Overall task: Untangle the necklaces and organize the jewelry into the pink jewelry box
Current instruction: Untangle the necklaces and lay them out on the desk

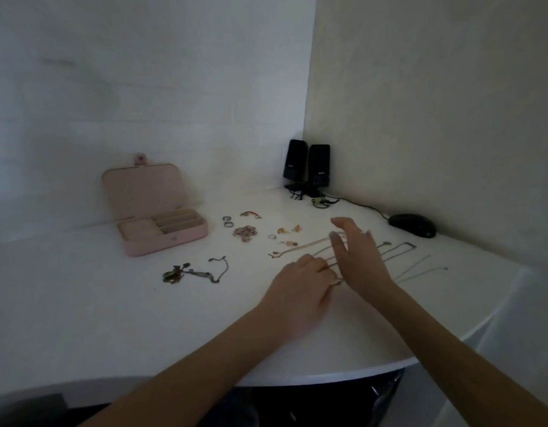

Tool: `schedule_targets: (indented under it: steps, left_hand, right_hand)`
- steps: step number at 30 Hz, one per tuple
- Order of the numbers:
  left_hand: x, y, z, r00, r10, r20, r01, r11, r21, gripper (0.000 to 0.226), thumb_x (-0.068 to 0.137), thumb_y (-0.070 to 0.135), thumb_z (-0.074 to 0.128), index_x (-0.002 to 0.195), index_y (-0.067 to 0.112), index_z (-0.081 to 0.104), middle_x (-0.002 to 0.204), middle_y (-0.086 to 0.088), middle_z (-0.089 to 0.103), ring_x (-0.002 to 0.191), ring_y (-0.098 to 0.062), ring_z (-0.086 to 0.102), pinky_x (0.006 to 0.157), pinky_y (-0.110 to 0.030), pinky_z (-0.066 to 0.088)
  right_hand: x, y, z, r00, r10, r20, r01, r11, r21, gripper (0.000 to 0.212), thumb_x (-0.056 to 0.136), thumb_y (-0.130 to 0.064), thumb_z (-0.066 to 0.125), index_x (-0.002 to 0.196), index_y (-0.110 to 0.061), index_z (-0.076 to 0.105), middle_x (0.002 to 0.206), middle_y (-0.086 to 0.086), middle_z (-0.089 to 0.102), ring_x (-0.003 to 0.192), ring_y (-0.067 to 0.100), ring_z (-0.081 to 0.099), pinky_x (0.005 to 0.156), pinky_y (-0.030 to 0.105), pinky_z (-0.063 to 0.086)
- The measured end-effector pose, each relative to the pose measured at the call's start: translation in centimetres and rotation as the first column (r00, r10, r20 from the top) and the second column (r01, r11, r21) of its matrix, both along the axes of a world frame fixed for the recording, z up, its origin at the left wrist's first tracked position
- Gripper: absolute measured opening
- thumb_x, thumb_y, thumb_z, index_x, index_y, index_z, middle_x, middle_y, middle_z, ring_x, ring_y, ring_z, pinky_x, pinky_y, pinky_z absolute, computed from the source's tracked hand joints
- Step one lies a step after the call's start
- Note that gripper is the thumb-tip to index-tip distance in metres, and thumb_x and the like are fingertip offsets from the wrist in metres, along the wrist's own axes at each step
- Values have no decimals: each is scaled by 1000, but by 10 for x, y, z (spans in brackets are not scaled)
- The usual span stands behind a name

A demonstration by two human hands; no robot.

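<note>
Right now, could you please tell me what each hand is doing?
Left hand: fingers curled onto the necklaces; an actual pinch cannot be told.
Right hand: open, holding nothing.

Necklace chains (399,252) partly hidden under both hands, small earrings (288,231) too blurred to make out

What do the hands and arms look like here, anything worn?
Both arms are bare as far as the frame shows: no sleeves, no gloves. No watch or bracelet shows on either wrist. The left hand and right hand show no rings that I can make out, though the picture is dim and soft.
</note>
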State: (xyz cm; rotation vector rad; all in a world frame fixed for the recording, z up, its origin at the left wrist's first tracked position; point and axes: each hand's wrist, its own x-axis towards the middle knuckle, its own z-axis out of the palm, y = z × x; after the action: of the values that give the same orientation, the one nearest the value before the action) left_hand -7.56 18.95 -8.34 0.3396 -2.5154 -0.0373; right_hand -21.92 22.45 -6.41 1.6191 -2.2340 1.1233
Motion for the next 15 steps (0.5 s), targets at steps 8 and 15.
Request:
schedule_targets:
  steps: [8,15]
  left_hand:
    - [157,-98,5,906,406,118,-421,893,159,32,85,32,53,104,12,68,103,-2,63,101,-21,55,83,-29,44]
    - [173,-136,-5,956,284,72,-292,940,173,33,83,30,43,86,19,74,82,5,72,72,-6,59,69,-20,42]
  right_hand:
    - [123,-76,-1,871,492,6,-485,857,177,33,90,-31,60,122,-22,61,126,-5,60,118,11,51,104,25,34]
    - [152,-123,-21,882,455,118,-470,845,254,20,83,-26,64,98,-21,75,97,3,70,90,16,60,83,25,45]
